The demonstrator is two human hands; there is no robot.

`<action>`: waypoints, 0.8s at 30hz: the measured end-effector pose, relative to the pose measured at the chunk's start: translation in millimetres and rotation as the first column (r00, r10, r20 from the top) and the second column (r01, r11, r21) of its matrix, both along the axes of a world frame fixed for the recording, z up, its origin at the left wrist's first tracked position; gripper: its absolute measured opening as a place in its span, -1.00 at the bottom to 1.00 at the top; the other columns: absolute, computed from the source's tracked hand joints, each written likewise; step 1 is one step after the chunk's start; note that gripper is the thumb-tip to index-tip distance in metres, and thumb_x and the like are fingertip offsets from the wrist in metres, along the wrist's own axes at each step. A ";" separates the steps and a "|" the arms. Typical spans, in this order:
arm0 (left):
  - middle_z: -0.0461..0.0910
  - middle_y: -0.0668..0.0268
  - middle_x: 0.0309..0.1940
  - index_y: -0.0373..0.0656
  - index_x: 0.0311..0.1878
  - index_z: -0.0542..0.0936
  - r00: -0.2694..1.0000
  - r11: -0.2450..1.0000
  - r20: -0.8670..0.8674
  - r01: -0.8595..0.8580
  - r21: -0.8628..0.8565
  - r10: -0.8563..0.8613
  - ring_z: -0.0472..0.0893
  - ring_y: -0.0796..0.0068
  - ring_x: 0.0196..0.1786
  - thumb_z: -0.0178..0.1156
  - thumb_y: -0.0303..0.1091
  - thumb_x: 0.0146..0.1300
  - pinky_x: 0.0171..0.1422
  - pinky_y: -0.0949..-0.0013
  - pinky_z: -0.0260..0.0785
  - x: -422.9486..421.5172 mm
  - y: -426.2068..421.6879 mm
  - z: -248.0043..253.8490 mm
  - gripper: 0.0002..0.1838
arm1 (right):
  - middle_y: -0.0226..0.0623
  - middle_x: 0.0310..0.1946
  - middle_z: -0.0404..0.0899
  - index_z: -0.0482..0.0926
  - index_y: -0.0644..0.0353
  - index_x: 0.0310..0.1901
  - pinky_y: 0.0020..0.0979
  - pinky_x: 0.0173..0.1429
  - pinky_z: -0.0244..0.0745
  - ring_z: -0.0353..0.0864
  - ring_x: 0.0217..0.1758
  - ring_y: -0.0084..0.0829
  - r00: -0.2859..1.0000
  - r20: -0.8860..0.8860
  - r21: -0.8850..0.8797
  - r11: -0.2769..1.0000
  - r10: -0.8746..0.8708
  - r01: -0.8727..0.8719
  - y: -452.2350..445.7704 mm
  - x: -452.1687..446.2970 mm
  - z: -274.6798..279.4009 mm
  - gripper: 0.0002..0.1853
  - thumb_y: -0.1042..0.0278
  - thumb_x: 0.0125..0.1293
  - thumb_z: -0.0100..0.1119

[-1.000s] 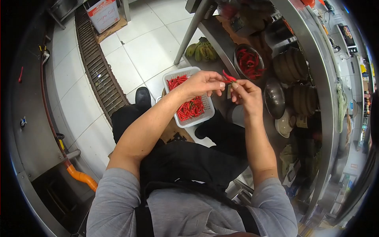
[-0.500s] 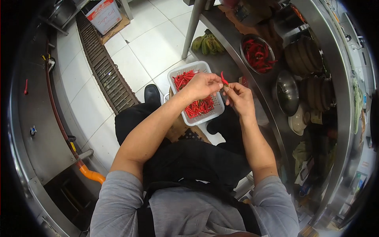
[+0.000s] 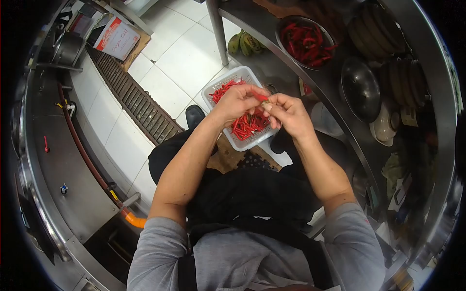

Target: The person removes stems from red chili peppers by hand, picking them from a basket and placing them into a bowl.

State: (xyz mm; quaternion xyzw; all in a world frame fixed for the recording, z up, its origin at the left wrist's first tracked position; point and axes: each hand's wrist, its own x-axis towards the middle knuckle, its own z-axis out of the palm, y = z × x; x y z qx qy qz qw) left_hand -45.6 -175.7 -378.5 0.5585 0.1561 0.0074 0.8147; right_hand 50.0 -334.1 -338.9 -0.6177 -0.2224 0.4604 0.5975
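A red chili pepper (image 3: 261, 97) is between my two hands, above a white plastic basket (image 3: 241, 145) full of small red chilies (image 3: 248, 127). The fingers of my left hand (image 3: 237, 103) are closed around its red body. At its stem end, my right hand (image 3: 287, 114) pinches with thumb and forefinger. The fingertips of both hands nearly meet and hide part of the pepper. To the right, a round metal bowl (image 3: 280, 42) of larger red chilies (image 3: 308, 43) sits on the steel shelf.
Green bananas (image 3: 244, 44) lie beyond the basket near a table leg (image 3: 217, 31). A black wok lid (image 3: 360, 89) and stacked dark pots (image 3: 376, 29) fill the right shelf. A floor drain grate (image 3: 133, 94) and a soya oil box (image 3: 118, 39) are at left.
The chili, upright above my fingers before, now lies lower and more sideways, with my left fingers around its body. The view has shifted, and both hands sit closer together.
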 end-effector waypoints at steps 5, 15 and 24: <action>0.63 0.30 -0.33 -0.25 -0.02 0.58 0.996 0.896 -0.058 0.091 0.434 -0.072 0.57 0.62 -0.34 0.16 -0.54 0.22 -0.31 0.56 0.36 4.6 1.8 -14.0 -0.75 | -0.39 -0.52 0.58 0.58 0.32 -0.31 -0.65 -0.56 0.24 0.45 -0.64 -0.69 0.998 -0.016 0.004 0.998 -0.060 0.060 -5.4 1.4 2.8 -0.86 0.40 0.31 0.18; 0.62 0.33 -0.42 -0.23 -0.09 0.58 0.999 0.999 0.009 0.046 -0.007 -0.045 0.55 0.65 -0.39 0.24 -0.43 0.25 -0.36 0.62 0.30 5.2 6.8 15.3 -0.81 | -0.41 -0.51 0.60 0.61 0.34 -0.25 -0.63 -0.56 0.27 0.46 -0.64 -0.70 0.996 0.019 -0.042 0.995 -0.090 0.091 -16.2 10.1 -8.7 -0.80 0.34 0.29 0.19; 0.59 0.38 -0.50 -0.22 -0.22 0.59 0.998 0.999 -0.057 0.027 0.021 -0.026 0.52 0.69 -0.47 0.24 -0.36 0.25 -0.43 0.63 0.26 7.1 7.3 7.1 -0.86 | -0.39 -0.48 0.61 0.60 0.33 -0.17 -0.62 -0.53 0.31 0.47 -0.60 -0.68 0.995 0.072 -0.069 0.995 -0.067 0.072 -11.0 6.8 -15.4 -0.80 0.37 0.29 0.17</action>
